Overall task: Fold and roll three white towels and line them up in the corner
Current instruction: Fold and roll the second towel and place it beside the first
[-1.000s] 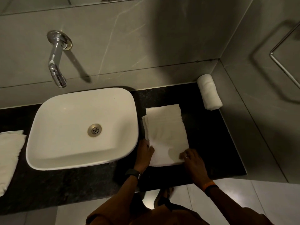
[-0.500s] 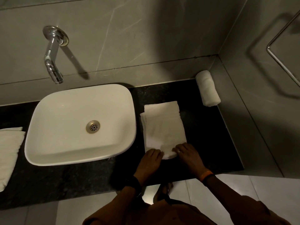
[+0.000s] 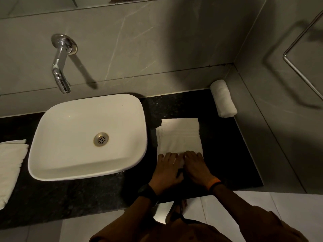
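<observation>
A folded white towel (image 3: 180, 137) lies flat on the dark countertop (image 3: 227, 154), right of the basin. My left hand (image 3: 167, 169) and my right hand (image 3: 195, 165) sit side by side on its near end, fingers curled over a rolled-up edge that is mostly hidden beneath them. One rolled white towel (image 3: 222, 98) lies in the far right corner against the side wall. A third white towel (image 3: 10, 168), unrolled, lies at the left edge of the counter.
A white basin (image 3: 70, 172) stands left of the folded towel, with a chrome wall tap (image 3: 60, 67) above it. Grey tiled walls close the back and right. A metal rail (image 3: 297, 67) hangs on the right wall. The counter's front edge is just below my wrists.
My hands came together from the towel's near corners to its near edge and pushed it away from me; the flat part of the towel is now shorter.
</observation>
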The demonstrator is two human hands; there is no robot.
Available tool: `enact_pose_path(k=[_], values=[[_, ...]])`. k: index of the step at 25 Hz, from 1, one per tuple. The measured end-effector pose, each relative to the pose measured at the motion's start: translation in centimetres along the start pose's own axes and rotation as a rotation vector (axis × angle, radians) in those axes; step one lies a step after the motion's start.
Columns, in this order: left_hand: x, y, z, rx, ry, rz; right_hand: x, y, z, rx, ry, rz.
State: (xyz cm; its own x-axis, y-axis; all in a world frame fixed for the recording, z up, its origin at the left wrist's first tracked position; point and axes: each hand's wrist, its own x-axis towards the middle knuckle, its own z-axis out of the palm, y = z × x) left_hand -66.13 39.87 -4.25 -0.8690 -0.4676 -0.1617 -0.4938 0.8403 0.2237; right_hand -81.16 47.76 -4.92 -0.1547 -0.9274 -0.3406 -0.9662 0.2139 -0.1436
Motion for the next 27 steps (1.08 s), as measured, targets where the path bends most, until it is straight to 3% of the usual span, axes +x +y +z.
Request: enact_pose_path(k=[4, 7, 8, 11, 13, 16, 19, 20, 22, 24, 27], values=[[1.0, -0.5, 1.2, -0.035, -0.051, 0.011, -0.7, -0.6, 0.1, -0.005, -0.001, 0.053], [2.9, -0.3, -1.0, -0.383, -0.175, -0.146, -1.3, -1.2, 1.0, -0.108, 0.028, 0.073], [3.2, -0.3, -1.5, -0.398, -0.203, -0.163, -0.8, -1.2, 0.5, -0.091, 0.039, 0.091], [2.0, -0.3, -0.5, 0.077, -0.112, -0.055, 1.5, -0.5, -1.8, 0.074, 0.003, 0.108], [1.4, -0.2, 0.1, 0.219, -0.127, -0.029, 1.9, -0.3, -2.9, 0.179, -0.06, 0.124], [3.7, -0.8, -1.3, -0.065, -0.191, -0.086, 0.4, -0.9, -1.4, 0.019, 0.015, 0.132], [5.5, -0.8, -3.0, -0.332, -0.429, -0.239, -0.4, -1.5, 0.1, -0.08, 0.033, 0.099], [5.1, -0.5, -3.0, -0.273, -0.414, -0.238, 0.3, -1.4, -0.4, -0.055, 0.029, 0.103], [3.0, 0.0, -1.4, -0.011, -0.175, -0.17, 2.2, -1.1, -2.2, 0.053, -0.021, 0.132], [1.6, 0.2, 0.1, 0.1, -0.093, -0.097, 3.4, -0.9, -3.7, 0.194, -0.099, 0.164], [3.0, -0.6, 0.0, 0.012, -0.105, -0.126, 2.1, -0.9, -3.0, 0.114, -0.074, 0.113]])
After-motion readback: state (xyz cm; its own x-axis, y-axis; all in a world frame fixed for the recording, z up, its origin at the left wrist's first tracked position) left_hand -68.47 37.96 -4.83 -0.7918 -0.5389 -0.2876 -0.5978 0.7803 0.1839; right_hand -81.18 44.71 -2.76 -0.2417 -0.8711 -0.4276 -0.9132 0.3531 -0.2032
